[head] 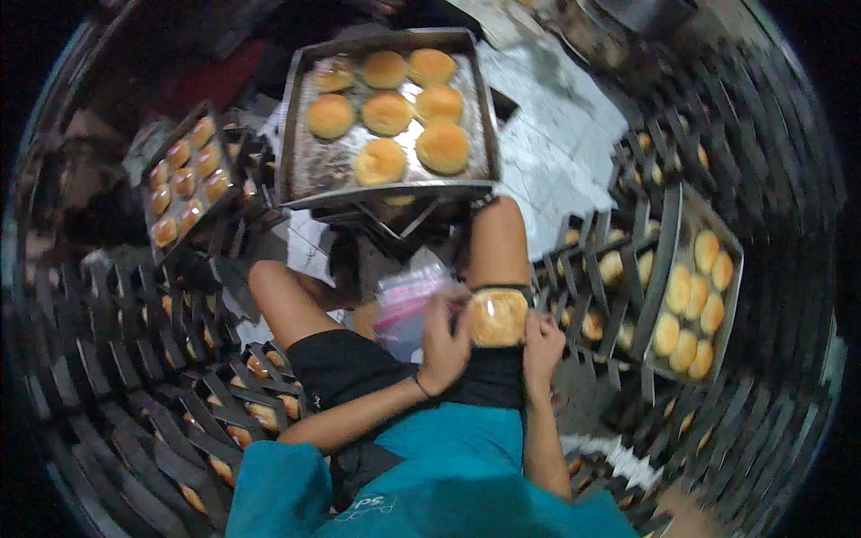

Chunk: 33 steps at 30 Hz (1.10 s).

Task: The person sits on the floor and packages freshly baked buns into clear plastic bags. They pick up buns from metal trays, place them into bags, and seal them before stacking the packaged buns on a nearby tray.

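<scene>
A round golden bun (499, 321) in a shiny clear plastic wrapper lies above my right thigh, between my two hands. My right hand (543, 344) pinches the right edge of the wrapper with thumb and fingers. At the left edge is my left hand (446, 341), its fingertips blurred, so their grip on the wrapper is unclear. Beside the left hand a stack of clear plastic bags (409, 306) with pink bands rests around my lap. Ahead of my knees stands a metal baking tray (289, 144) bearing several buns (388, 113); the one at its far left corner looks wrapped.
Tilted at the left is a tray of glossy wrapped buns (183, 181). On the right, another tray (730, 316) holds several plain buns (697, 296). Stacked dark trays (134, 336) surround me on both sides, with buns inside. Pale sheeting (551, 128) covers floor beyond the front tray.
</scene>
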### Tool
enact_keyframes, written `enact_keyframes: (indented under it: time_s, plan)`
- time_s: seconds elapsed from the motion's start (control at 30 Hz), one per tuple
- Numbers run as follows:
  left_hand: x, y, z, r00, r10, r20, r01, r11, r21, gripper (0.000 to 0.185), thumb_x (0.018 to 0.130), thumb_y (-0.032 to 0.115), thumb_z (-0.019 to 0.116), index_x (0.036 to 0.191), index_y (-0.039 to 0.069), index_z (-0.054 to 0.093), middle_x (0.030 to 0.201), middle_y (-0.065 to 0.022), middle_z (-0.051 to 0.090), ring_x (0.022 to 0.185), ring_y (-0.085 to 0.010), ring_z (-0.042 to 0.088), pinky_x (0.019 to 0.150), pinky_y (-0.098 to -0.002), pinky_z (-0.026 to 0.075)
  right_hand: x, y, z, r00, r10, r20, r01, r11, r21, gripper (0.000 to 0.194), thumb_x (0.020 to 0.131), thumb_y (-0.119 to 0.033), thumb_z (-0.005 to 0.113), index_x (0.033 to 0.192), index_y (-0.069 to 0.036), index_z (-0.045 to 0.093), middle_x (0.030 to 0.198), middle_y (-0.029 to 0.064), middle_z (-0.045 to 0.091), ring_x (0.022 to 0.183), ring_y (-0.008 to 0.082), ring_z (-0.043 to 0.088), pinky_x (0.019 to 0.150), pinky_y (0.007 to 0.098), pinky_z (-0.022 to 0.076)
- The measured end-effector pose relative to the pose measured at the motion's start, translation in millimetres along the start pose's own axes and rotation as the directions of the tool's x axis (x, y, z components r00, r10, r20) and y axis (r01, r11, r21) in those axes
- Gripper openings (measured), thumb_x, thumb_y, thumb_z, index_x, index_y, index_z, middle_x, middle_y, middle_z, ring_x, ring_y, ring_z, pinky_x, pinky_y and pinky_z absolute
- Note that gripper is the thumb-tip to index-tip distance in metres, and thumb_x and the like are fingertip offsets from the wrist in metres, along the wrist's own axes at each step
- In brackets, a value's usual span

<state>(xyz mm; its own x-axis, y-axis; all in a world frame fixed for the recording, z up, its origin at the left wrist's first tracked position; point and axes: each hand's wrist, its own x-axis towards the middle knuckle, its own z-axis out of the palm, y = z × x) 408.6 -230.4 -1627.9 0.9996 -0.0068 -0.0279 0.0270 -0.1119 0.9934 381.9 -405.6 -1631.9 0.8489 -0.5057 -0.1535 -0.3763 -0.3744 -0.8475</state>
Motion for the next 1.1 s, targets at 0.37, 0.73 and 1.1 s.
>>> enact_keyframes:
  time_s: [0.37, 0.73, 1.1]
  plan:
    - [96, -6, -75, 0.980, -0.082, 0.183, 0.135, 0.945, -0.297, 0.069, 0.093, 0.031, 0.075, 0.144, 0.004, 0.037, 0.126, -0.0123, 0.063, 0.115, -0.0226, 0.063, 0.095, -0.0366, 0.053, 51, -102, 67, 0.873, -0.160, 0.461, -0.011, 0.938, 0.347, 0.069, 0.096, -0.013, 0.069, 0.152, -0.002, 0.031, 0.143, 0.0177, 0.048, 0.129, 0.0267, 0.053, 0.108, 0.0397, 0.0444]
    - [245, -22, -249, 0.930, -0.305, -0.206, 0.364, 0.680, 0.636, 0.047, 0.095, 0.026, 0.067, 0.130, -0.003, 0.054, 0.118, -0.0304, 0.064, 0.111, -0.0458, 0.062, 0.096, -0.0473, 0.050, 146, -231, 333, 0.631, -0.325, 0.704, 0.594, 0.787, -0.169, 0.063, 0.089, -0.040, 0.076, 0.126, 0.006, 0.056, 0.097, 0.0278, 0.071, 0.089, 0.0414, 0.069, 0.076, 0.0468, 0.0559]
    - [34, -99, -125, 0.942, -0.169, 0.289, -0.066, 0.752, 0.655, 0.044, 0.084, 0.009, 0.068, 0.125, 0.006, 0.054, 0.111, -0.0242, 0.060, 0.103, -0.0467, 0.061, 0.085, -0.0541, 0.051, -18, -27, 147, 0.376, -0.391, 0.840, 0.882, 0.430, -0.194, 0.032, 0.086, -0.011, 0.064, 0.117, -0.004, 0.062, 0.101, 0.0156, 0.065, 0.098, 0.0344, 0.064, 0.083, 0.0454, 0.0538]
